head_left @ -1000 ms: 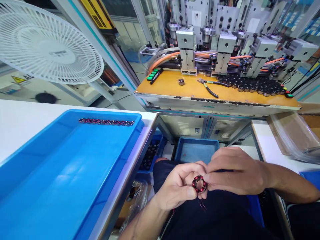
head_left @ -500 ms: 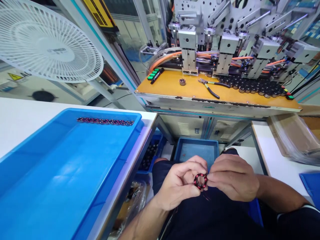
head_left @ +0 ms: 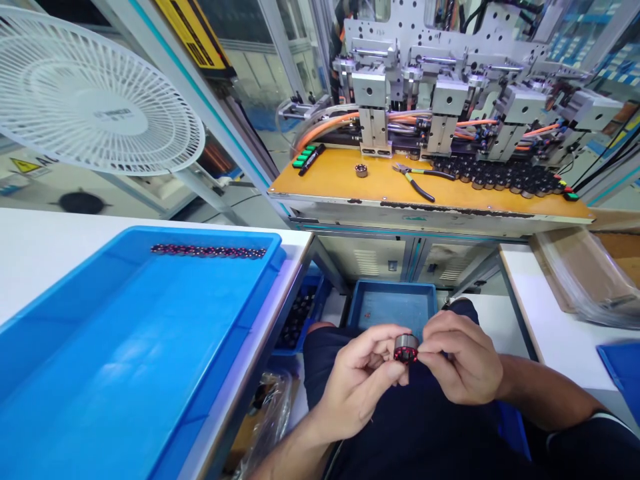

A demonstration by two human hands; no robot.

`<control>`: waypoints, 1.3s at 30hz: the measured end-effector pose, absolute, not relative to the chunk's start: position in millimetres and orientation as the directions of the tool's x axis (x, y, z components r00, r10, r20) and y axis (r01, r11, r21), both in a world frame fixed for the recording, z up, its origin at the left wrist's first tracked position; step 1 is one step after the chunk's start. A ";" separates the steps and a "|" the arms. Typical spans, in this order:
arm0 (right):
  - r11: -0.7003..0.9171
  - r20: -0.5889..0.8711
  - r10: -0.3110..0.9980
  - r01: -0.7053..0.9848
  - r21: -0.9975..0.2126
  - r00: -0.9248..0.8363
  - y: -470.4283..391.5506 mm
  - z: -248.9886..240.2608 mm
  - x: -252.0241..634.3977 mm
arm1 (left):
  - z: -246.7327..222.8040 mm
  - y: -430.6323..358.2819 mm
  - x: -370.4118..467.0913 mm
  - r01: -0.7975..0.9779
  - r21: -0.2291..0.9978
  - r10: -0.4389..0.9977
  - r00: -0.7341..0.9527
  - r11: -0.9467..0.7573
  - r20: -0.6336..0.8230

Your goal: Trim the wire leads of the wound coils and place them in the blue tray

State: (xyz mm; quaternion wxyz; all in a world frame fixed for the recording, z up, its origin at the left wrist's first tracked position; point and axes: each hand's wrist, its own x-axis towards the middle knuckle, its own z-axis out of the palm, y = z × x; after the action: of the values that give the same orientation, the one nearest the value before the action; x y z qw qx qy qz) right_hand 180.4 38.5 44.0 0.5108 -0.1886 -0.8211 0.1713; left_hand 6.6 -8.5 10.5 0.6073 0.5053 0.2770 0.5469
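A small motor stator (head_left: 406,347), a grey metal ring with red copper windings inside, is held above my lap. My left hand (head_left: 357,383) grips it from the left between thumb and fingers. Its grey outer wall faces up and the red windings face toward me. At the ring's right edge, my right hand (head_left: 463,357) is closed in a pinch with thumb and forefinger close against the windings. Whatever lies between those fingertips is too small to make out.
On the left table a blue tray (head_left: 165,373) carries a row of stators (head_left: 207,251) along its far edge. Ahead, an orange bench (head_left: 330,180) bears pliers (head_left: 417,180), a single stator (head_left: 361,171), a marker (head_left: 311,160) and several dark parts (head_left: 500,177) below a machine. A fan (head_left: 100,100) stands at left.
The stator has tilted, so its outer wall now shows instead of its open ring face. My right hand has turned slightly and its fingers have shifted at the ring's edge. The head view has shifted slightly.
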 end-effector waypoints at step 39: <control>0.946 0.866 0.310 0.222 -0.238 -0.392 44.6 40.6 190.5 | 16.8 3.8 13.2 -0.549 0.809 0.899 0.434 0.208 0.063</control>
State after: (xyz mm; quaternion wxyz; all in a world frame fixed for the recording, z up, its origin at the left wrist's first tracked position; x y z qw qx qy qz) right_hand 190.5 44.6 40.6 0.5277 -0.1594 -0.8333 0.0417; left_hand 13.2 3.8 16.8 0.7459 0.4005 0.2182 0.4854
